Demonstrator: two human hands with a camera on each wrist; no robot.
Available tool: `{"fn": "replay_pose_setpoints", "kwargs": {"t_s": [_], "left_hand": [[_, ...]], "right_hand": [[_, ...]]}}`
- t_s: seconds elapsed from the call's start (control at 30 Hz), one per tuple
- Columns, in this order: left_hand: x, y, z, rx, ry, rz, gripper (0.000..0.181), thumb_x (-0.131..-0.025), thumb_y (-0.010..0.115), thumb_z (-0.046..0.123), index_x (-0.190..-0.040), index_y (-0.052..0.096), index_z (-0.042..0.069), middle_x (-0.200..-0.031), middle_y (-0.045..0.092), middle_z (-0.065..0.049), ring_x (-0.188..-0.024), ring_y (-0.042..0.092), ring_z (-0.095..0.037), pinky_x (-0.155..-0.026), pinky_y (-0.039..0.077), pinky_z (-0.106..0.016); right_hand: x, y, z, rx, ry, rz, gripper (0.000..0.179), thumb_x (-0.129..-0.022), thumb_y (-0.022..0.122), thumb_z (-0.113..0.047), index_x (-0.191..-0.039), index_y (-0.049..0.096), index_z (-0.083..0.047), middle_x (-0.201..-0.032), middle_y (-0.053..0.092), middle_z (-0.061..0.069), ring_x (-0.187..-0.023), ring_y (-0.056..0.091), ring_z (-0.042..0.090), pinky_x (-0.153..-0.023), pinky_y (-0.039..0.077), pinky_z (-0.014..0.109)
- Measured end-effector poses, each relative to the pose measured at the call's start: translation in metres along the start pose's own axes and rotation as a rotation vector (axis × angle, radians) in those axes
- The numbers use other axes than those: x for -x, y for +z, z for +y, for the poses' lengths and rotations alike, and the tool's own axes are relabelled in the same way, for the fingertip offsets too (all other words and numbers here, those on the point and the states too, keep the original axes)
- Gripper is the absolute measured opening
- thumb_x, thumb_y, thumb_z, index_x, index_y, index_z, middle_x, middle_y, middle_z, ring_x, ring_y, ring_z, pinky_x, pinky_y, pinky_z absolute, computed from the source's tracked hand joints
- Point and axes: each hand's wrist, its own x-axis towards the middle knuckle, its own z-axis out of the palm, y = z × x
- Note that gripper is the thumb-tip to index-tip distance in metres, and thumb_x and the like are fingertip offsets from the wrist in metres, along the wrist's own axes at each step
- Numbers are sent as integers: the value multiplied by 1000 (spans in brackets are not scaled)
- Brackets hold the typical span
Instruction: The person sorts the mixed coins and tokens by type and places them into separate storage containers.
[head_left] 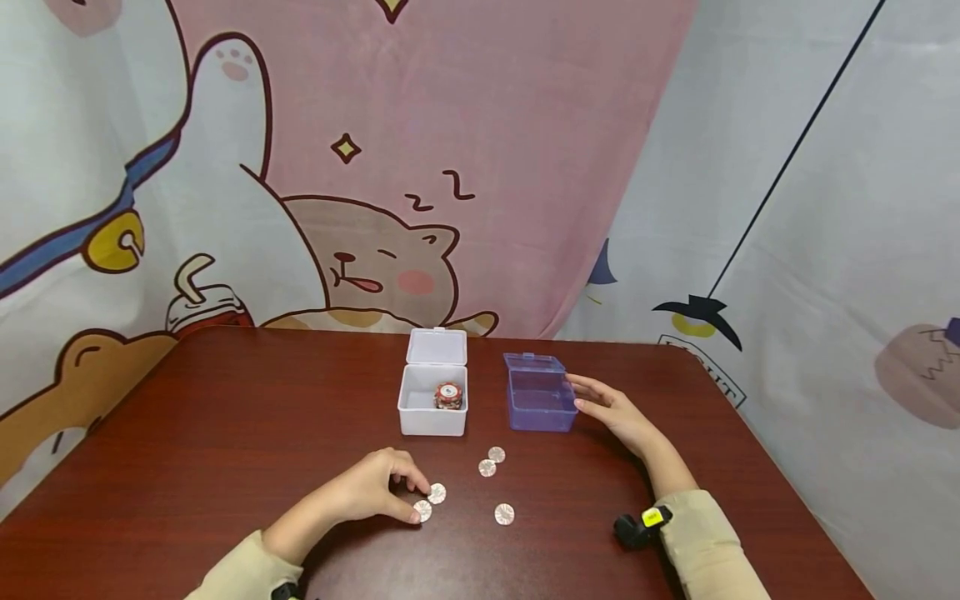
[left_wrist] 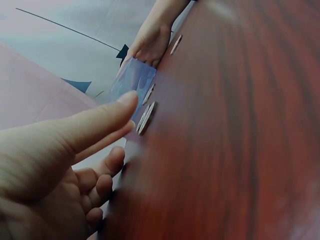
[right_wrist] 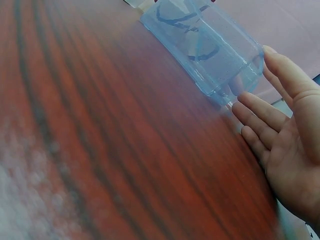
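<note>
Two small pale round discs [head_left: 437,493] lie on the table right at the fingertips of my left hand [head_left: 367,487]. Its thumb and index finger are spread around their near side, and the left wrist view shows discs [left_wrist: 147,118] just past the thumb tip. My right hand [head_left: 618,417] rests its fingertips on the right side of a translucent blue-purple plastic box [head_left: 542,419]. That box stands with its lid up. In the right wrist view the fingers of this right hand [right_wrist: 287,120] are fairly straight against the box end [right_wrist: 215,55].
Left of the purple box stands a white box [head_left: 432,423], lid raised, with a stack of red-patterned chips [head_left: 448,395] inside. Another pair of discs [head_left: 487,467] and a single disc [head_left: 505,514] lie on the brown table [head_left: 225,417]. A printed cloth [head_left: 525,167] hangs behind.
</note>
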Motion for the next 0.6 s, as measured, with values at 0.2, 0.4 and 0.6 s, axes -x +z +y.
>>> {"fn": "replay_pose_setpoints", "kwargs": {"t_s": [0.2,0.4,0.6], "left_hand": [[0,3,4,-73,-68,1,28,-62,89,25,-87,75,21,-76,56,13,-77,46,-8,-70,37,-27],[-1,5,7,-110,-84,22,28,-60,89,23,-83,73,24,-76,55,14,-77,45,-8,-69,35,-28],[-1,7,7,-122,-90,42,27,-60,88,19,-82,72,25,-74,53,13,-75,44,-7,-68,34,-27]], "right_hand": [[0,-1,0,8,4,2,48,-97,57,-19,-143,45,-12,-141,47,17,-129,43,33,-104,26,56],[-1,-2,2,17,9,2,49,-97,58,-22,-143,45,-13,-141,47,16,-129,43,33,-105,25,56],[-2,-1,1,7,8,1,48,-97,57,-19,-143,45,-12,-141,47,17,-129,42,33,-105,24,56]]}}
